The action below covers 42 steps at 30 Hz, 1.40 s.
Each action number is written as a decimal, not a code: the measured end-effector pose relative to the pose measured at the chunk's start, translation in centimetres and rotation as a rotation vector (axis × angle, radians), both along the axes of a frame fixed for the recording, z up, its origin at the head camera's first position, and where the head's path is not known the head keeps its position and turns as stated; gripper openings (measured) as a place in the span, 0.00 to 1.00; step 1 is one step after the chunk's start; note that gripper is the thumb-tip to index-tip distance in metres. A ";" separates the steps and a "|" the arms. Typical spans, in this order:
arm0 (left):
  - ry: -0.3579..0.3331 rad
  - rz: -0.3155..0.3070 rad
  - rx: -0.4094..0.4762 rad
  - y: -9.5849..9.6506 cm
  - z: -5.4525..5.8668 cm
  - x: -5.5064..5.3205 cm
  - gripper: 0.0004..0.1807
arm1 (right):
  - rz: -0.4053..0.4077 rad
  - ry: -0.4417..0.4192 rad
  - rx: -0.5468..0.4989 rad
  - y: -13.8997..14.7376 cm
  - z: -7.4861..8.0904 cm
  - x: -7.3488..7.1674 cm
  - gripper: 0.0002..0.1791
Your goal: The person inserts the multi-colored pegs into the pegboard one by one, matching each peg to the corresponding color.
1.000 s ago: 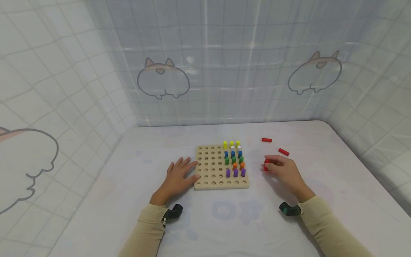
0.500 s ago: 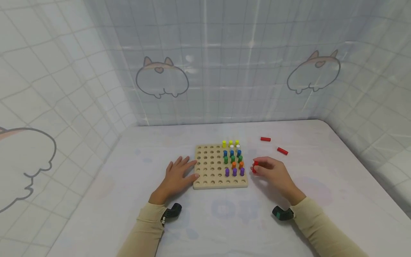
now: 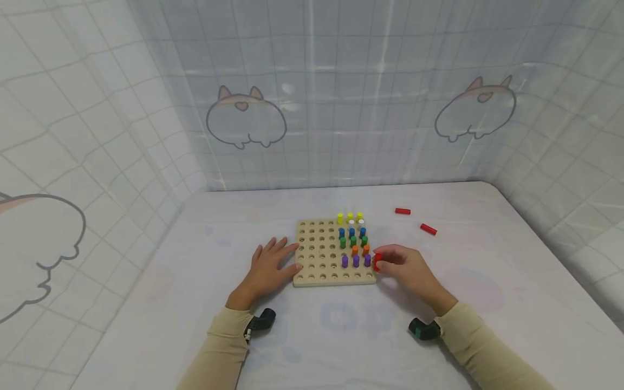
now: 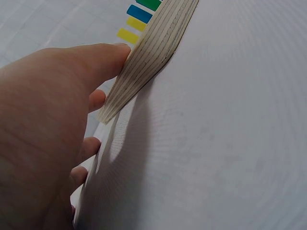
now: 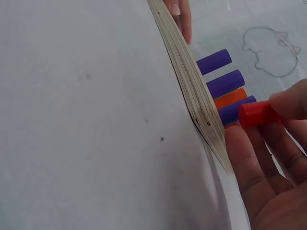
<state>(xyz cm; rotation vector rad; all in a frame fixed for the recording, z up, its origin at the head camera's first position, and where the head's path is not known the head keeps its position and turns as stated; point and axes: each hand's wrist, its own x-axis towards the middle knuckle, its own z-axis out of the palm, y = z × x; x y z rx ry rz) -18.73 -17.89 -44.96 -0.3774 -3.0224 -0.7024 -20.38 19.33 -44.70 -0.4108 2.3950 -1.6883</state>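
Note:
A wooden pegboard (image 3: pixel 317 283) lies on the table, its right columns filled with rows of yellow, white, blue, green, orange and purple pegs. My right hand (image 3: pixel 407 271) pinches a red peg (image 3: pixel 377 262) upright at the board's right edge, beside the purple row. In the right wrist view the red peg (image 5: pixel 259 114) sits between thumb and fingers, close to a purple peg (image 5: pixel 228 114). My left hand (image 3: pixel 268 271) lies with fingers spread at the board's left edge, its thumb (image 4: pixel 108 60) against the wooden side.
Two loose red pegs, a far one (image 3: pixel 402 211) and a nearer one (image 3: pixel 428 229), lie on the table behind my right hand. A white patterned curtain (image 3: pixel 341 135) stands behind the table (image 3: pixel 331 352) and along its sides.
My right hand has carried the red peg leftward from the table to the board's right edge. The left hand stays in place at the board.

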 end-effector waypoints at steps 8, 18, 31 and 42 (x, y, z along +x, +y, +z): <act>0.003 -0.012 0.008 0.0 0.0 0.0 0.36 | 0.007 0.015 -0.006 -0.4 0.4 0.5 0.16; 0.020 -0.016 0.001 0.0 -0.1 0.0 0.36 | 0.018 0.011 0.013 -0.7 0.6 0.8 0.16; 0.019 -0.021 -0.006 0.0 0.3 -0.1 0.35 | 0.011 0.054 0.072 -1.1 0.3 0.7 0.15; 0.007 -0.019 0.005 -0.1 0.2 -0.1 0.35 | 0.039 0.091 0.095 -1.2 0.2 0.7 0.14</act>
